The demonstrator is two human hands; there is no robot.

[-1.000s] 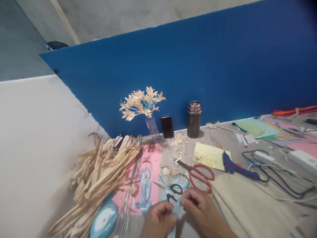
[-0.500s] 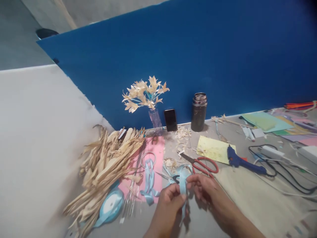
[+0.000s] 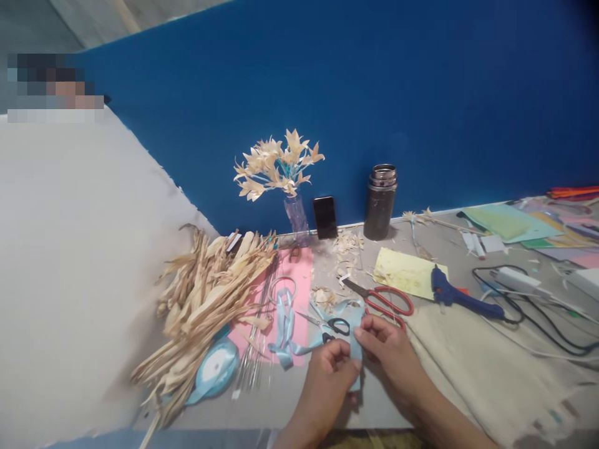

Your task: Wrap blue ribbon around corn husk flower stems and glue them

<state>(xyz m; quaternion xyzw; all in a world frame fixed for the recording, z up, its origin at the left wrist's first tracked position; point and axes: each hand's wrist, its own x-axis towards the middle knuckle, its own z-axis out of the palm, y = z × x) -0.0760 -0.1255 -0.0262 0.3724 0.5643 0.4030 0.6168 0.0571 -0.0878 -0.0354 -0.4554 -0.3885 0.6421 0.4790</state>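
A light blue satin ribbon (image 3: 356, 346) runs between my two hands near the table's front edge. My left hand (image 3: 330, 374) pinches its lower part, and a short end hangs below the fingers. Higher up on its right edge, my right hand (image 3: 384, 343) grips the ribbon between thumb and fingers. Just behind my left hand lie small black-handled scissors (image 3: 337, 325). Red-handled scissors (image 3: 390, 302) rest behind my right hand. Left of my hands, a ring wound with blue ribbon (image 3: 283, 318) lies on pink paper (image 3: 302, 265).
Dried corn husks (image 3: 210, 293) and a ribbon spool (image 3: 218, 369) lie left, beside thin wires (image 3: 256, 355). A vase (image 3: 296, 218) of husk flowers, a phone (image 3: 325, 218) and a flask (image 3: 380, 206) stand behind. Rightward are a glue gun (image 3: 461, 299), cables and a beige cloth (image 3: 477, 368).
The ribbon has turned and now shows its broad face between my hands. Both hands have shifted slightly right, uncovering more of the small scissors. The view has tilted slightly, and a blurred patch appears upper left.
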